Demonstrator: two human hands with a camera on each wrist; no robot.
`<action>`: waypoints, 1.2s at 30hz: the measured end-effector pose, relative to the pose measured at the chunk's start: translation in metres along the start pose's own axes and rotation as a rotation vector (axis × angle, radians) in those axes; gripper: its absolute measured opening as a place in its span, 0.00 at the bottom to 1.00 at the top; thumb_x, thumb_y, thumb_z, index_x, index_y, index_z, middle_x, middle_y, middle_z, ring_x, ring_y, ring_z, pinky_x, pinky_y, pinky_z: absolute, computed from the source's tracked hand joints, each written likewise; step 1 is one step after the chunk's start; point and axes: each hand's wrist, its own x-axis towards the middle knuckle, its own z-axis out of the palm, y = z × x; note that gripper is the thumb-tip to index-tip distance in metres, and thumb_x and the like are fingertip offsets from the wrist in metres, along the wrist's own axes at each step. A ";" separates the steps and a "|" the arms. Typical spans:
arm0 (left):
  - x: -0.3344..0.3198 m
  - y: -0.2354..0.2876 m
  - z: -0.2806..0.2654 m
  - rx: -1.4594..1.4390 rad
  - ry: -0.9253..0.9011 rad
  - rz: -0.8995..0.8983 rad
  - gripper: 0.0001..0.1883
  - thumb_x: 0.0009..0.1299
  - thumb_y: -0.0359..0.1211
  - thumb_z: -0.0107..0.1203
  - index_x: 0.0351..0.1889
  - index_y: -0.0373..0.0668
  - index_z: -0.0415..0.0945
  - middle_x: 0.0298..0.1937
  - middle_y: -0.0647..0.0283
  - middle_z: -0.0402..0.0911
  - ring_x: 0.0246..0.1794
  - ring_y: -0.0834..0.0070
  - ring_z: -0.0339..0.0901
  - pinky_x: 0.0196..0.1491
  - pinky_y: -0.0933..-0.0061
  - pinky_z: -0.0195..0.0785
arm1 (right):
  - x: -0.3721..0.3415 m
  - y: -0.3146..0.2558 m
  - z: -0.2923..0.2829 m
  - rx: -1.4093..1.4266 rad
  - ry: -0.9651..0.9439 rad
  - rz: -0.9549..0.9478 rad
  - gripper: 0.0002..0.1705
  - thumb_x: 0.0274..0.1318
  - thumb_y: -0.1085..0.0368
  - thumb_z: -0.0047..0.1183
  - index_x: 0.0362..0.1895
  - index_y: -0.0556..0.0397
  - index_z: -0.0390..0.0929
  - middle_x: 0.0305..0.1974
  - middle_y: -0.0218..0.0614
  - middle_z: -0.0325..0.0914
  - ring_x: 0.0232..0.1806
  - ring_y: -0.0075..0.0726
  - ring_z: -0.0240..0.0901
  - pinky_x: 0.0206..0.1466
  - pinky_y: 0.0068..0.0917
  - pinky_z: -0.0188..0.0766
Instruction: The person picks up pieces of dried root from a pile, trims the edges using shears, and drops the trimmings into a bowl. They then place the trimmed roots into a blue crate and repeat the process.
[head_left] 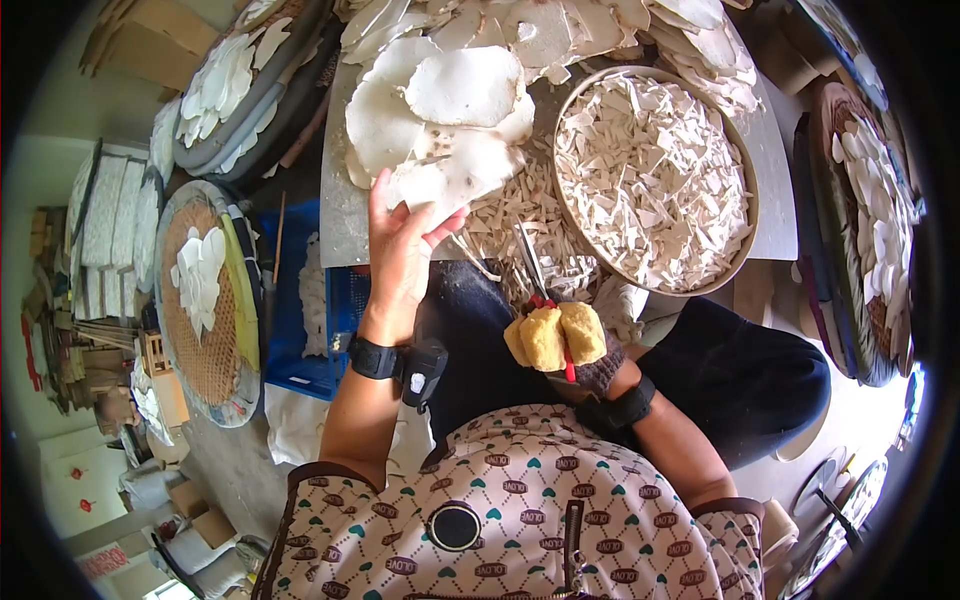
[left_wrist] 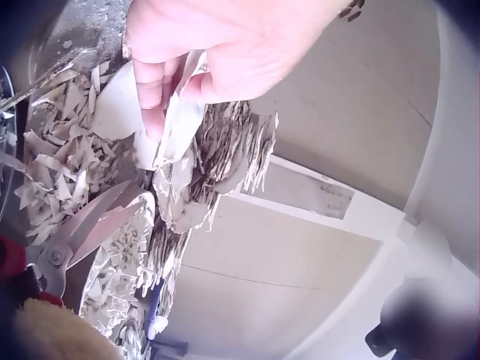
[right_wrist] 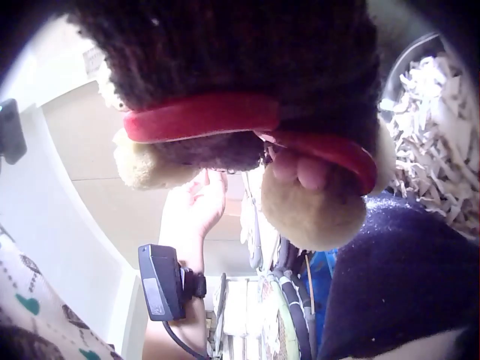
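My left hand (head_left: 405, 250) pinches a thin, white, flat slice (head_left: 458, 172) over the table's near edge. In the left wrist view the slice (left_wrist: 178, 131) sits between the thumb and fingers. Red-handled pruning shears (head_left: 530, 262) are gripped in my right hand (head_left: 598, 368), which wears a dark knitted glove with yellow foam pads (head_left: 545, 342). The shears' blades (left_wrist: 94, 217) point up toward the slice, a short distance from it. From the right wrist, the red handles (right_wrist: 202, 116) cross the glove and bare fingertips (right_wrist: 300, 169) show above a pad.
Larger white slices (head_left: 465, 85) lie piled along the table (head_left: 340, 220). A round tray (head_left: 752, 190) full of cut white bits stands at right, with loose bits (head_left: 515, 205) beside it. A blue crate (head_left: 290, 375) and round woven racks (head_left: 215, 350) with slices flank my left side.
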 end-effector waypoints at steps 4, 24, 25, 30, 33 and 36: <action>-0.001 -0.007 -0.002 0.001 -0.078 -0.099 0.25 0.65 0.23 0.48 0.61 0.38 0.56 0.47 0.53 0.74 0.42 0.70 0.77 0.42 0.71 0.75 | 0.007 0.014 -0.011 0.112 0.027 0.006 0.11 0.59 0.70 0.44 0.45 0.60 0.70 0.43 0.40 0.74 0.45 0.36 0.72 0.50 0.31 0.69; 0.000 -0.034 0.010 0.250 -0.228 -0.196 0.22 0.67 0.26 0.49 0.59 0.38 0.62 0.45 0.58 0.77 0.38 0.76 0.77 0.36 0.75 0.76 | 0.024 -0.019 0.006 -0.386 0.066 -0.155 0.14 0.45 0.72 0.51 0.41 0.55 0.74 0.40 0.45 0.77 0.42 0.48 0.73 0.46 0.34 0.68; 0.002 -0.033 0.010 0.257 -0.242 -0.207 0.22 0.67 0.26 0.49 0.59 0.38 0.62 0.45 0.58 0.77 0.38 0.76 0.77 0.35 0.74 0.76 | 0.025 -0.021 0.008 -0.296 0.089 -0.108 0.14 0.44 0.72 0.51 0.40 0.55 0.75 0.39 0.45 0.77 0.42 0.48 0.73 0.46 0.34 0.68; 0.007 -0.025 0.013 0.289 -0.280 -0.246 0.21 0.66 0.25 0.49 0.58 0.38 0.63 0.44 0.58 0.78 0.37 0.75 0.78 0.35 0.74 0.76 | 0.033 -0.028 -0.002 -0.731 0.001 -0.305 0.10 0.56 0.68 0.45 0.37 0.61 0.76 0.35 0.41 0.79 0.40 0.34 0.76 0.44 0.29 0.70; 0.007 -0.027 0.017 0.283 -0.285 -0.247 0.21 0.66 0.25 0.49 0.58 0.38 0.64 0.43 0.59 0.78 0.37 0.74 0.78 0.35 0.74 0.76 | 0.032 -0.041 0.014 -0.355 0.077 -0.143 0.11 0.57 0.67 0.45 0.38 0.62 0.76 0.36 0.39 0.79 0.40 0.27 0.75 0.41 0.27 0.71; 0.010 -0.030 0.016 0.264 -0.307 -0.241 0.21 0.66 0.25 0.49 0.58 0.38 0.64 0.43 0.59 0.78 0.37 0.73 0.78 0.35 0.73 0.76 | 0.039 -0.033 0.004 -0.161 0.014 -0.103 0.13 0.60 0.64 0.44 0.38 0.62 0.76 0.36 0.38 0.79 0.38 0.26 0.75 0.40 0.26 0.71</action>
